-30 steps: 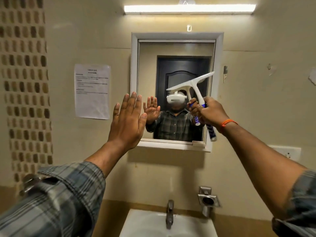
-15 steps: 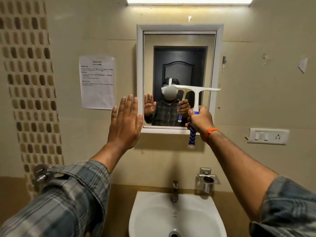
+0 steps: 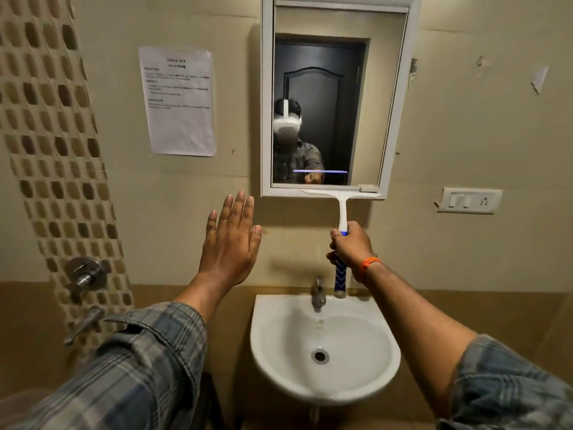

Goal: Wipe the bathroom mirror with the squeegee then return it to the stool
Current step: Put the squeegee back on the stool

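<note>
Squeegee (image 3: 341, 209) upright in right hand's (image 3: 350, 248) grip, blade level, seemingly at mirror's (image 3: 393, 97) lower frame.

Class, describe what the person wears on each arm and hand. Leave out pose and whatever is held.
Both arms wear a blue-grey plaid shirt with the sleeves pushed up toward the elbows, left sleeve, right sleeve. The left hand is bare. The right hand has an orange thread band around its wrist.
</note>
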